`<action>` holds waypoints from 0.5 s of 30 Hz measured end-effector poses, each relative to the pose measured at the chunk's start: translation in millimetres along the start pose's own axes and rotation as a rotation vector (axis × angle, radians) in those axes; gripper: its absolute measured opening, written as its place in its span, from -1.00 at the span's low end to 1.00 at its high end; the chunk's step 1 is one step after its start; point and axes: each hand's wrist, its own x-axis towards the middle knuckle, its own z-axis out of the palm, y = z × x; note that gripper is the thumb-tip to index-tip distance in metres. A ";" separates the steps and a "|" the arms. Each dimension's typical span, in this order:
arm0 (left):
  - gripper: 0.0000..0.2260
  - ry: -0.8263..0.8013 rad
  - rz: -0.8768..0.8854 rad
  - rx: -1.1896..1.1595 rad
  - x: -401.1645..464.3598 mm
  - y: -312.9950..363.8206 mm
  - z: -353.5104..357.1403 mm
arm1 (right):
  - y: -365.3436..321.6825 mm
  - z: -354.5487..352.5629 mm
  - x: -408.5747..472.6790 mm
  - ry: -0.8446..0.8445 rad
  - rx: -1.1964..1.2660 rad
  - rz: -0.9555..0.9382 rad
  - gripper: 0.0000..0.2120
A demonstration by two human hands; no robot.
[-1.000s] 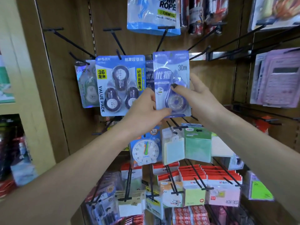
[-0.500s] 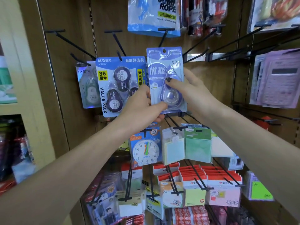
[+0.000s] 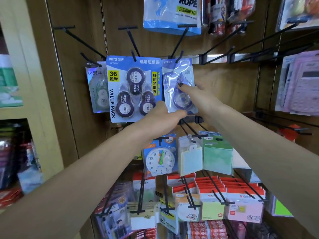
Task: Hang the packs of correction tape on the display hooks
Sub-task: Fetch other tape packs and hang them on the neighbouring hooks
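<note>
Head view: a purple correction tape pack (image 3: 179, 87) hangs flat against the wooden display panel (image 3: 224, 83), its top edge at a black display hook (image 3: 179, 56) that juts out toward the camera. The pack sits just beside, and slightly overlapping, a blue value pack (image 3: 134, 88) of three tape dispensers on the neighbouring hook; a paler green single pack (image 3: 97, 87) hangs further left.

The right hand (image 3: 200, 95) reaches in from the lower right. Its thumb lies on the front of the purple pack, at the clear blister, and the other fingers pass behind the pack's right edge, so the pack is pinched between thumb and fingers. The left hand (image 3: 164, 118) comes up from the lower left and meets the pack's bottom edge, fingers curled under and behind it; how exactly they lie there cannot be told, as the back of the hand hides them.

Below the hands hang a toy clock card (image 3: 160, 159), pastel sticky-note pads (image 3: 191, 161), and rows of red-topped note packs (image 3: 224, 188).
</note>
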 end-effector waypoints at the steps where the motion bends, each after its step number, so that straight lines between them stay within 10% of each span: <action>1: -0.29 -0.013 -0.008 0.008 0.6 -0.7 1.3 | 1.5 3.0 5.9 0.002 -0.017 0.012 -0.63; 15: -0.57 0.032 0.215 0.033 -4.4 -11.2 5.2 | 13.3 10.8 15.8 0.027 -0.554 0.028 -0.32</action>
